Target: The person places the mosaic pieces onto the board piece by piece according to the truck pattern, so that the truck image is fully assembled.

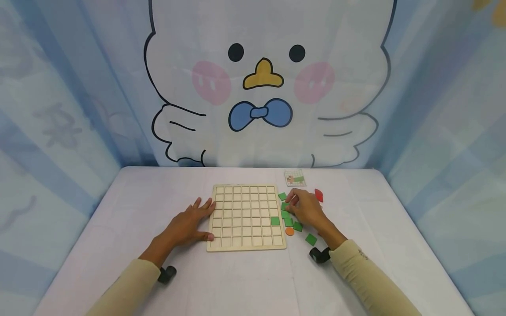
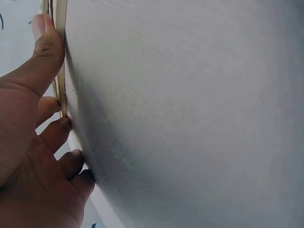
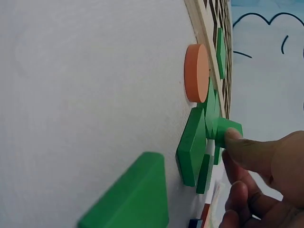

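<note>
A pale wooden grid board lies flat on the table, with one green square tile in a cell by its right side. My left hand rests against the board's left edge, fingers spread; in the left wrist view the thumb and a fingertip touch the rim. Right of the board, my right hand pinches a green tile between thumb and finger, tilted above other tiles. Several loose green tiles lie below and beside that hand, with an orange disc among them.
A small printed card lies at the table's back, beyond the right hand. Red pieces lie just right of that hand, partly hidden. One green tile sits nearer me. A patterned curtain hangs behind the table.
</note>
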`<state>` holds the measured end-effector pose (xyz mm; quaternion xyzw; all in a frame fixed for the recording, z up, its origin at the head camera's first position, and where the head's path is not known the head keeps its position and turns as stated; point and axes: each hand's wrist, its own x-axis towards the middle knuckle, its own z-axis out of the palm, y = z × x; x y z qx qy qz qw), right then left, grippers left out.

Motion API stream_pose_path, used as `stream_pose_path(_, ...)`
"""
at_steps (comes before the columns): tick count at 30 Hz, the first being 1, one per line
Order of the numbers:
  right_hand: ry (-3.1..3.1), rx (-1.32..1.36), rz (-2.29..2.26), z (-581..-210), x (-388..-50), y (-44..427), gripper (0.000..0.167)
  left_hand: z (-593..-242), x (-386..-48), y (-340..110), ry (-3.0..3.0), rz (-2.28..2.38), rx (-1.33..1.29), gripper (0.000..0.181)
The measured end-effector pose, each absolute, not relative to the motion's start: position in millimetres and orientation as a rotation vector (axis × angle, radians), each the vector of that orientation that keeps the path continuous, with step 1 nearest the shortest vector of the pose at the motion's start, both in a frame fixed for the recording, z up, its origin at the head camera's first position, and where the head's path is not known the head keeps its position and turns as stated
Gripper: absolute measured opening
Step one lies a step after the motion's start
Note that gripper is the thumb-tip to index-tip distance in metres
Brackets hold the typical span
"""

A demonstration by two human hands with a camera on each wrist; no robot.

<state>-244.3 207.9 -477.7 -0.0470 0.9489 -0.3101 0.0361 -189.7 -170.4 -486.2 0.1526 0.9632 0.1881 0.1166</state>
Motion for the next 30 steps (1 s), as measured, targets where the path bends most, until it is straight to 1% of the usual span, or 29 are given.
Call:
stream_pose_path(12, 2.917, -0.316, -1.028, -474, -239, 196, 0.012, -487, -190, -171, 2.818, 0.557, 0.447, 0.108)
stream_pose_path(30, 2.898, -0.392, -1.012, -478, -235, 185, 0.010, -485, -189, -171, 2.818, 0.572, 0.440, 0.109)
